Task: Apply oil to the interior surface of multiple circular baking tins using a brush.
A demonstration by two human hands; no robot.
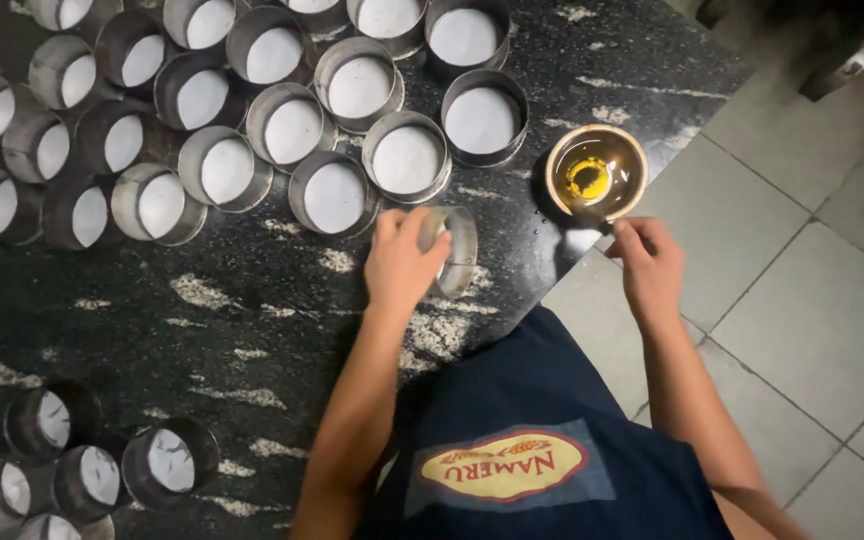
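My left hand [402, 262] grips a round metal baking tin [455, 250], tilted on its side just above the dark speckled counter [252, 320]. My right hand [649, 262] holds a thin brush handle [592, 222] whose tip dips into a small bowl of yellow oil [597, 172] at the counter's right edge. The brush itself is blurred and mostly hidden.
Several round tins lined with white paper [335, 192] stand in rows across the back of the counter. Another group of tins [167, 460] sits at the near left. Grey floor tiles [812, 300] lie to the right. I wear a dark apron [542, 450].
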